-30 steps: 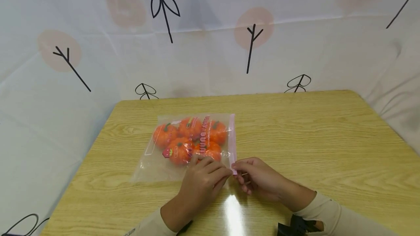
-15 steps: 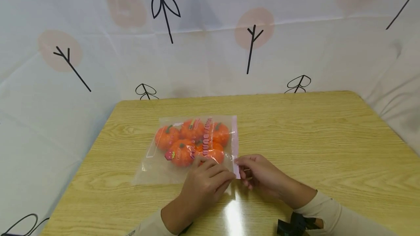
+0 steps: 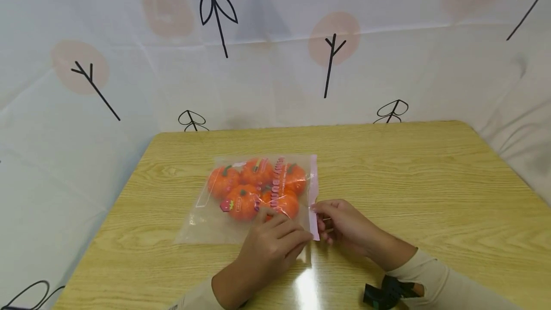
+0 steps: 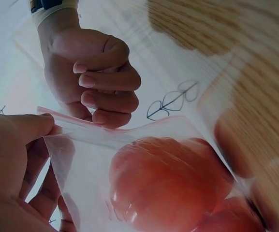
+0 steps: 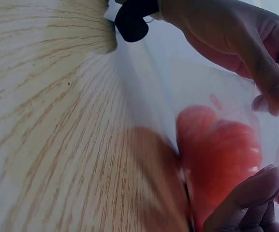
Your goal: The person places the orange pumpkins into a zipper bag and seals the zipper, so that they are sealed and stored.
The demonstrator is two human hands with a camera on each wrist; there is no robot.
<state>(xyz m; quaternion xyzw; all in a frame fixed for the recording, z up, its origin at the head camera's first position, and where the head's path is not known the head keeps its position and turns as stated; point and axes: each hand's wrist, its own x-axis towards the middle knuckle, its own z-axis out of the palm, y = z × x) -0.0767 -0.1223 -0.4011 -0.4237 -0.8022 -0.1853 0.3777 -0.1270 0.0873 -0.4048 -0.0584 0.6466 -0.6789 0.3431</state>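
A clear zip bag [image 3: 200, 226] with pink print and a pink zip strip [image 3: 314, 178] lies on the table, its strip to the right. Several small orange pumpkins [image 3: 243, 203] with green stems show through the plastic. My left hand [image 3: 271, 248] pinches the strip's near corner; in the left wrist view its thumb [image 4: 35, 125] lies over that corner. A little farther up, my right hand [image 3: 346, 224] pinches the strip between thumb and forefinger, its other fingers [image 4: 110, 101] curled. Left fingers partly cover the nearest pumpkin.
The wood-grain table [image 3: 430, 181] reaches out on both sides of the bag. Behind it hangs a white cloth [image 3: 275, 85] printed with black plants and pink spots. A black wrist mount [image 3: 387, 293] sits by the right sleeve, close over the table's near part.
The bag and my left hand have shifted slightly right and toward me. My right hand's pinch has moved along the pink strip, away from the near corner.
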